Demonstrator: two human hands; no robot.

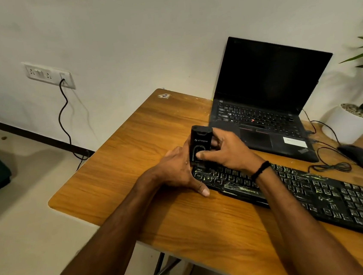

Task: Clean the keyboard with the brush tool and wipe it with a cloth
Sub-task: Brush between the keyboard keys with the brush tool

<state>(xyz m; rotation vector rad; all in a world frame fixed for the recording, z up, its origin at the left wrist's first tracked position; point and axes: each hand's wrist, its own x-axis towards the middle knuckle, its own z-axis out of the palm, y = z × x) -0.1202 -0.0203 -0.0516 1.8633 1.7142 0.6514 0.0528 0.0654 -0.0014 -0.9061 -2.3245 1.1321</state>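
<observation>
so here's what we've got: the brush tool (200, 143), a black block, stands upright on the far left end of the keyboard (316, 194), over the ctrl/shift corner. our right hand (227, 152) is grasping it, thumb on the front face and fingers curled round the far side. our left hand (179, 166) sits against the tool's left edge with its thumb down by the keyboard's near left corner. its fingers are hidden behind the tool, so we can't tell if it's actually gripping.

the keyboard lies slanted across the wooden desk (134, 164). an open laptop (261, 97) with a dark screen is just beyond it, and a mouse (359, 156) is to the right.
</observation>
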